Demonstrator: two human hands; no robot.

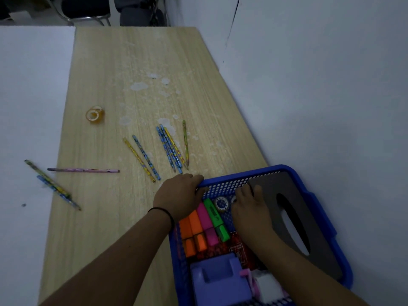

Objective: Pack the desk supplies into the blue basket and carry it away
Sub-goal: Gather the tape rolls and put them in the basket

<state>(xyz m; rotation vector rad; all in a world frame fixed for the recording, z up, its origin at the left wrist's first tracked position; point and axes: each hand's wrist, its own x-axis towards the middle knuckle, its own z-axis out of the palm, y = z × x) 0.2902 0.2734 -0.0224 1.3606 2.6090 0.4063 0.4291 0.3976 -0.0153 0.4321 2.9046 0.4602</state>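
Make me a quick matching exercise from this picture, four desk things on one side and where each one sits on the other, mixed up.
Things:
1. green highlighter
2. yellow tape roll
3. pink pencil
4. left hand

Places:
A. lying across the seam between the wooden and white tables
B. inside the blue basket
C. on the basket's far left rim
D. alone on the wooden table, far left

Pairs: 1-B, 2-D, 3-A, 4-C

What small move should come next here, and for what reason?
Probably the right hand should leave the blue basket and reach for the nearest pencils, since several pencils and a tape roll lie unpacked on the desk.
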